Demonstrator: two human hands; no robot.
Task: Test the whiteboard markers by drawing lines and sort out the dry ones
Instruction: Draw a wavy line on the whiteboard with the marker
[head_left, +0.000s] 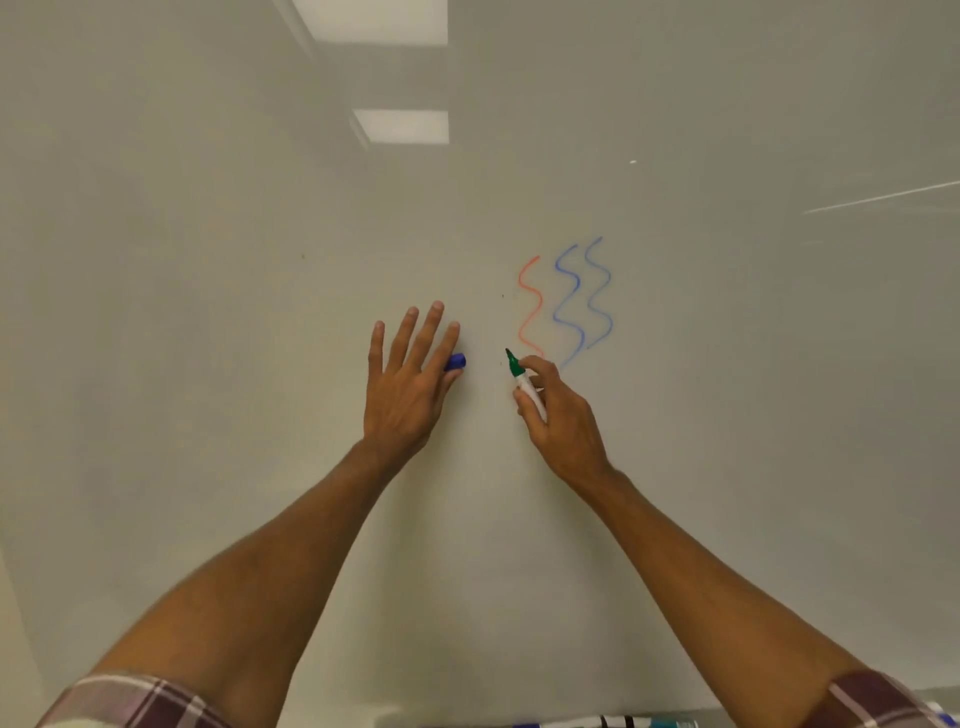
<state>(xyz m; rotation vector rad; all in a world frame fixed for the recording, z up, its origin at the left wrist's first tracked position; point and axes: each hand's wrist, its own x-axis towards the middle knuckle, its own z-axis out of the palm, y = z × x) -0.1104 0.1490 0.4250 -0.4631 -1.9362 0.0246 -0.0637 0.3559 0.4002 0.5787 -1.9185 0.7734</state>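
Whiteboard (208, 338) ahead of us, and our right hand (563, 421) has its grip clenched round the green marker (524, 382). The tip points up the board at centre frame, just left of the red wavy line (541, 301). Two blue wavy lines (577, 283) stand right of that. Our left hand (405, 384) lies flat, fingers spread, its grip pinching a blue cap (456, 361) between thumb and forefinger.

Noted whiteboard (208, 312) as smooth, glossy, almost mirror-like. Logged green marker (525, 382) and blue cap (456, 361) as smooth plastic, slight sheen. Recorded plaid sleeve (135, 701) as matt woven cloth.
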